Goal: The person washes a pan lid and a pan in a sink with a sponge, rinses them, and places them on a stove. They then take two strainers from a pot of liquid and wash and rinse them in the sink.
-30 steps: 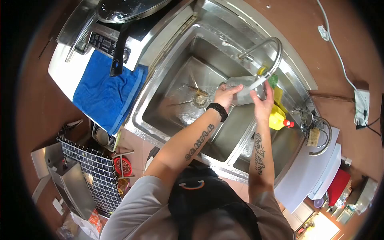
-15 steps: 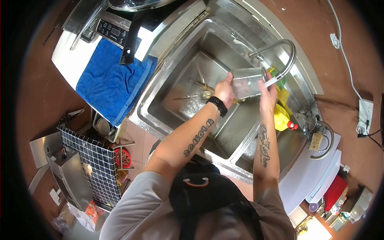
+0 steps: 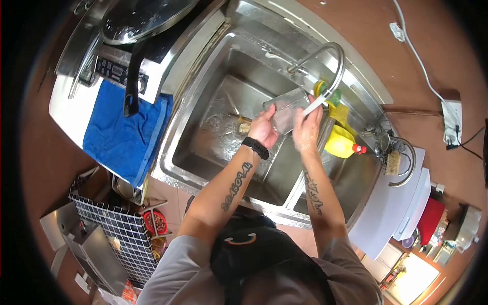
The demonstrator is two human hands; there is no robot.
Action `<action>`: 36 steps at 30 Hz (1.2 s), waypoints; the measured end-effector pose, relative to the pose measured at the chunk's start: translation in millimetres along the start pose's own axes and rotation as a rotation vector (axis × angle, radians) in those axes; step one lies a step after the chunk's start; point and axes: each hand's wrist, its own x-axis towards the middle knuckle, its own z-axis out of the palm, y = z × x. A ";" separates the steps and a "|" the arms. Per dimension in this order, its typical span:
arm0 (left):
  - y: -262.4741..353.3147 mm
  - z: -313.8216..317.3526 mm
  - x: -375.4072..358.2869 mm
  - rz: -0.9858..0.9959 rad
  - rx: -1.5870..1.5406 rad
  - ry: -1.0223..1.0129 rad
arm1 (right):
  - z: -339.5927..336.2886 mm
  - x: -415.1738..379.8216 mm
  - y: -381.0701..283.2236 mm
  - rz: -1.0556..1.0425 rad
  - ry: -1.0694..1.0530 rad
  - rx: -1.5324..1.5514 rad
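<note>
A clear container (image 3: 284, 108) is held tilted over the double steel sink (image 3: 201, 122), near the divider. My left hand (image 3: 263, 130) wraps around its left, lower end, with a black band at the wrist. At its right end my right hand (image 3: 307, 130) grips the edge, fingers partly hidden by the water. From the curved faucet (image 3: 339, 61), a white stream of water (image 3: 316, 103) runs onto the right fingers and the container. A small tan lump (image 3: 244, 128) lies in the left basin.
Right of the hands are a yellow bottle (image 3: 339, 142) with a red cap, a yellow cloth (image 3: 341, 116) and a green-yellow sponge (image 3: 320, 88). A blue towel (image 3: 124, 132) lies on the left counter, below a lidded pan (image 3: 145, 20). A second faucet (image 3: 406, 162) stands far right.
The view has shifted, so the sink appears further left. The container has tilted more, and my right hand has moved slightly down its edge. Both hands stay on it.
</note>
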 end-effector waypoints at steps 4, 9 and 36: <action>-7.7 9.6 -2.1 -0.031 0.093 0.041 | -15.3 -6.1 9.7 -0.047 0.007 0.106; -14.9 24.4 -5.2 -0.066 0.089 0.057 | -28.4 -11.9 -14.6 0.254 0.044 0.748; 39.5 -10.1 4.7 0.052 -0.046 0.092 | 22.6 -10.6 -17.0 0.298 -0.210 0.451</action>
